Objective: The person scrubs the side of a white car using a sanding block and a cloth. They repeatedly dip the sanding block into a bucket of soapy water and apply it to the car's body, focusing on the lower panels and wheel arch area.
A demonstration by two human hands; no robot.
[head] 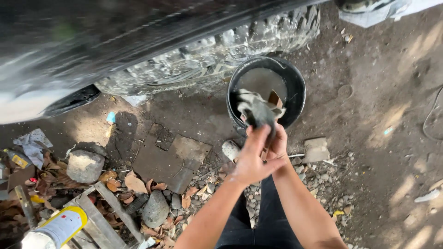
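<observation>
Rag (pixel 256 109), grey and wet-looking, gripped between left hand (pixel 251 159) and right hand (pixel 278 146), both closed on it, above black bucket (pixel 295 99) beside tyre (pixel 217 57). Best wrung with opposing twists, kept over the bucket so drips are caught.

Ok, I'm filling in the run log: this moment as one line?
left hand: grips grey rag | right hand: on rag too | rag over black bucket | bucket beside tyre

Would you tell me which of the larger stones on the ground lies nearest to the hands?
The small pale speckled stone beside the black bucket; both grey stones sit farther left, near the wooden slats.
</observation>
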